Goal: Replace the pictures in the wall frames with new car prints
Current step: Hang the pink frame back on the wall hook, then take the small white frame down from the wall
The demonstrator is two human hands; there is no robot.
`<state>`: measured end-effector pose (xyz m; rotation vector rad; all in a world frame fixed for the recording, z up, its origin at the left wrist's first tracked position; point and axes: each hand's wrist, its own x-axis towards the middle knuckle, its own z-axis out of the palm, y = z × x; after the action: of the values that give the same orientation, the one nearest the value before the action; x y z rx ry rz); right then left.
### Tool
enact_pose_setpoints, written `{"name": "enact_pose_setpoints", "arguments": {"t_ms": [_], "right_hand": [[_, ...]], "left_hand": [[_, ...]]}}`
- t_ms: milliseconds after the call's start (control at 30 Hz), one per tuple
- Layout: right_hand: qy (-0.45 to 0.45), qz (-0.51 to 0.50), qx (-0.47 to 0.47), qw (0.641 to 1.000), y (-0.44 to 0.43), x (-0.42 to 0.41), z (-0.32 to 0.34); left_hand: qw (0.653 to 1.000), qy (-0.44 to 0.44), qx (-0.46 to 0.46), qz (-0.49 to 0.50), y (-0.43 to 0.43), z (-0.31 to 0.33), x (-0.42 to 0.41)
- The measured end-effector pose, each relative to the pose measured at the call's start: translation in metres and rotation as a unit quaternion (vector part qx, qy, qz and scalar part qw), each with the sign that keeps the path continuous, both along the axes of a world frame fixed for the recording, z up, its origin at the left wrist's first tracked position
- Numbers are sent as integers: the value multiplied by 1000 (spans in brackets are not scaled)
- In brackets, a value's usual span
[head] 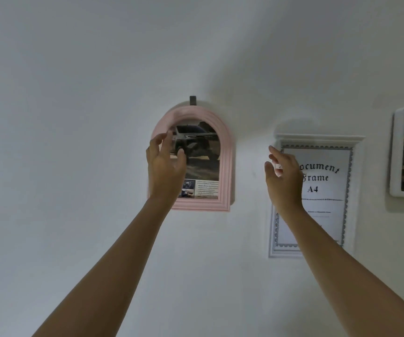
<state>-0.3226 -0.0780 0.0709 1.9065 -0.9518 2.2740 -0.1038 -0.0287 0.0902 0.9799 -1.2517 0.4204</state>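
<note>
One white frame (314, 139) reads "Document Frame A4".

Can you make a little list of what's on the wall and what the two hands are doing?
wall: white, three frames hanging
pink frame: arched, on a dark hook, holds a car print
white frame: rectangular, paper inside reads "Document Frame A4"
third frame: white, cut off at the right edge, picture unclear
left hand: open, raised in front of the pink frame's left side, blurred; contact unclear
right hand: open, raised in front of the white frame's left side, holding nothing
</note>
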Motion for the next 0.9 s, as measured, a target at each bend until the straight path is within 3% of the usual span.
{"name": "enact_pose_setpoints", "arguments": {"t_ms": [300, 567, 667, 900], "right_hand": [[82, -117, 17, 990, -7, -203, 42], [76, -195, 50, 977, -48, -383, 18], [77, -203, 76, 973, -67, -426, 4], [33, -128, 129, 983, -109, -455, -14]], "left_hand": [[993, -107, -38, -27, -24, 42, -197], [985, -151, -15, -81, -70, 20, -393], [984, -163, 31, -60, -90, 3, -438], [987, -96, 122, -43, -129, -20, -479]]}}
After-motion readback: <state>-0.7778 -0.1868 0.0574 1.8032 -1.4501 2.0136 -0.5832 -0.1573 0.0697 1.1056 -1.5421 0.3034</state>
